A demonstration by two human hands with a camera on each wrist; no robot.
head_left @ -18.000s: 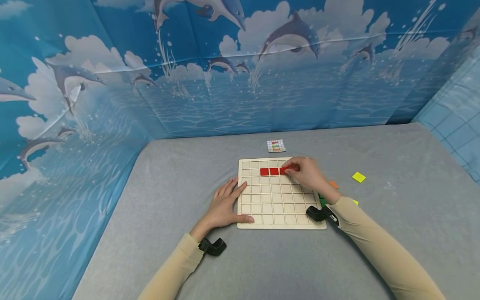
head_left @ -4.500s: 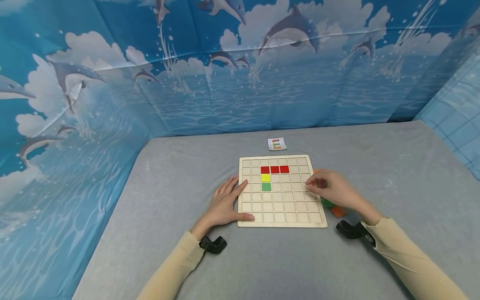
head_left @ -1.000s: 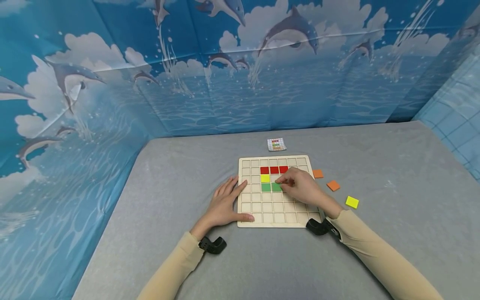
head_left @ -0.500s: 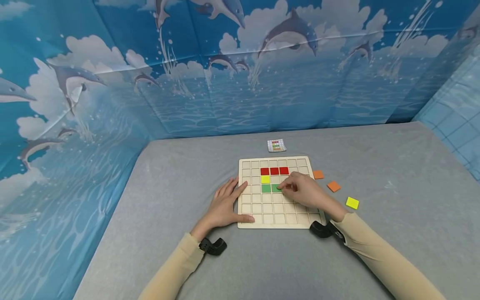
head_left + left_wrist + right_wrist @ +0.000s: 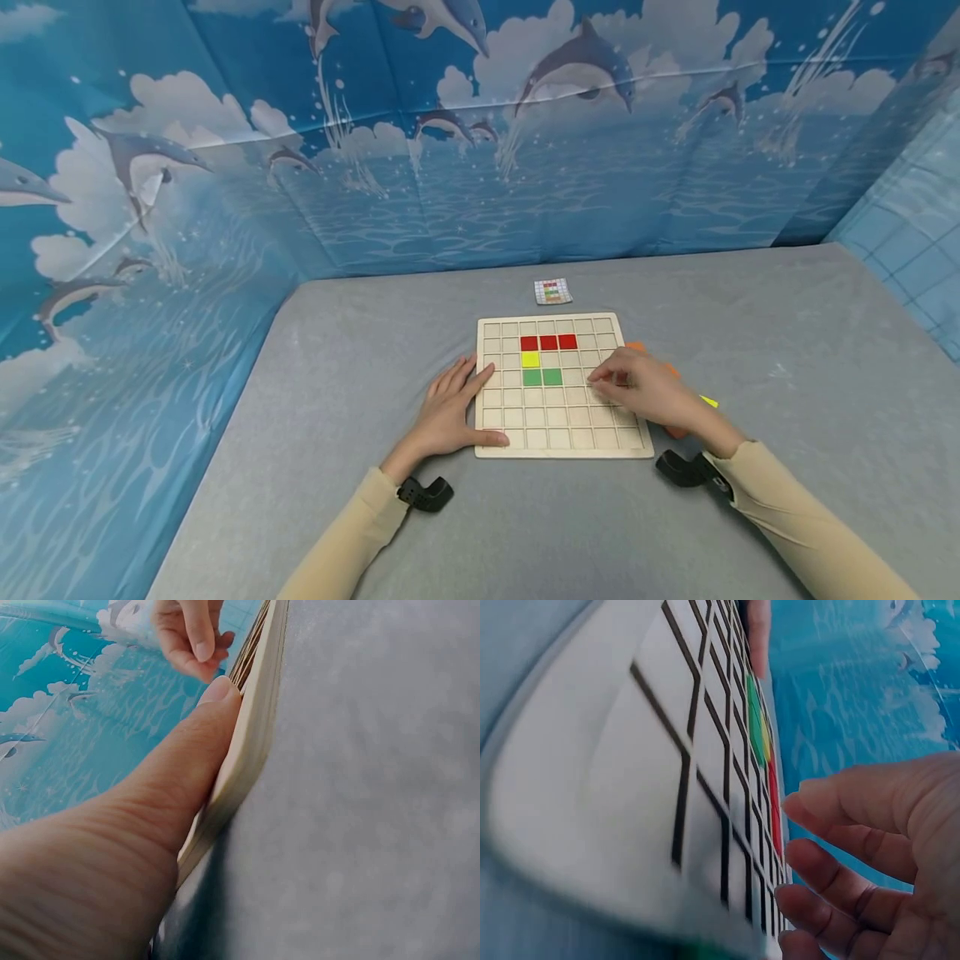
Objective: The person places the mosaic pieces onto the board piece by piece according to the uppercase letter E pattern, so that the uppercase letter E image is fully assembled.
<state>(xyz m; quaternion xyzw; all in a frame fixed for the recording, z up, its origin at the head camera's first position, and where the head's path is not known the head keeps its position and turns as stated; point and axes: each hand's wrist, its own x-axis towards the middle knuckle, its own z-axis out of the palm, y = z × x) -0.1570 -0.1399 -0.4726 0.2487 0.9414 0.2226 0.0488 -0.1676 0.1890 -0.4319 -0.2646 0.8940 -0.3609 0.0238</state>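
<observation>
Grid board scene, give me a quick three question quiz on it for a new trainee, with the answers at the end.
1. True or false: three red tiles sit side by side in one row of the grid board.
2. How many green tiles lie on the board? A) one B) two C) four
3. What does the left hand touch?

Key
1. True.
2. B, two, side by side, with the left one directly below the yellow tile.
3. The board's left edge: its palm lies flat on the grey table and its thumb presses against the board's edge, while the right hand is over the board's right side with nothing visible in its fingers.
</observation>
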